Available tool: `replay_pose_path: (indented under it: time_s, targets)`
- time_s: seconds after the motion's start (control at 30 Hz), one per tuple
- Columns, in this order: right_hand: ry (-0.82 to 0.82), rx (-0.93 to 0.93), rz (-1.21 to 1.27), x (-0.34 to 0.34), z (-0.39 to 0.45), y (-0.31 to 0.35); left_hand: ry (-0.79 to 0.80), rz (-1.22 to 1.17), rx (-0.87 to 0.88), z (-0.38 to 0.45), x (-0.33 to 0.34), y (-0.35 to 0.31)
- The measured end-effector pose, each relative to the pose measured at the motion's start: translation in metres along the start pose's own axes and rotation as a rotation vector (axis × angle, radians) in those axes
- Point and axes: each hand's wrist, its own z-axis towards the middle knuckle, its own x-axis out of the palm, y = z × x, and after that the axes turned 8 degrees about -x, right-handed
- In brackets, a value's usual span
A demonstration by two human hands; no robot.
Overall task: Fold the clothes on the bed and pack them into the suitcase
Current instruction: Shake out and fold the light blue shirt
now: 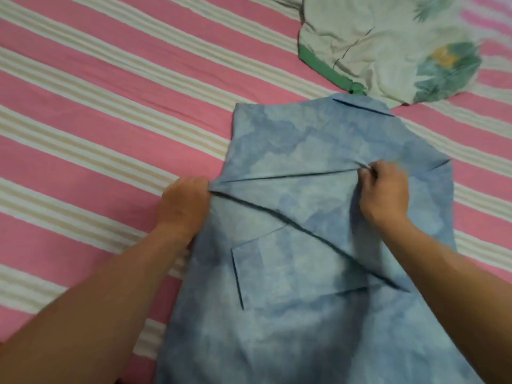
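The blue shirt's hem runs off the bottom edge.

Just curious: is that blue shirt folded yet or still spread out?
Partly folded: the blue shirt lies flat, a flap drawn across it, left hand and right hand pinching the crease.

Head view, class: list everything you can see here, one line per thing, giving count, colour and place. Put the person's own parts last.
Blue shirt: one, mottled light blue with a pocket, centre to bottom of the bed, partly folded.
Floral garment: one, pale grey-green with green trim and a leaf print, top right, crumpled, its lower edge meeting the shirt's collar.
Bedsheet: one, pink with cream stripes, under everything.
Left hand: one, at the shirt's left edge, gripping a fold.
Right hand: one, on the shirt's right half, pinching a crease.
Forearms: two, bare, coming in from the bottom corners.
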Motion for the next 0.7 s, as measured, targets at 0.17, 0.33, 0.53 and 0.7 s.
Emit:
replay_pose_path:
  time_s: [0.17, 0.33, 0.53, 0.7]
  targets:
    - [0.348, 0.124, -0.052, -0.002, -0.023, -0.031, 0.167, 0.019, -0.204, 0.009, 0.001, -0.015]
    - [0.387, 0.363, -0.191, -0.019, -0.076, -0.090, 0.448, -0.159, -0.272, 0.020, -0.018, -0.005]
    - [0.218, 0.461, 0.028, -0.030, -0.109, -0.118, 0.351, 0.091, -0.113, 0.013, -0.021, -0.017]
    - [0.005, 0.627, -0.007, -0.043, -0.150, -0.159, 0.303, -0.093, -0.208, 0.003, -0.018, -0.021]
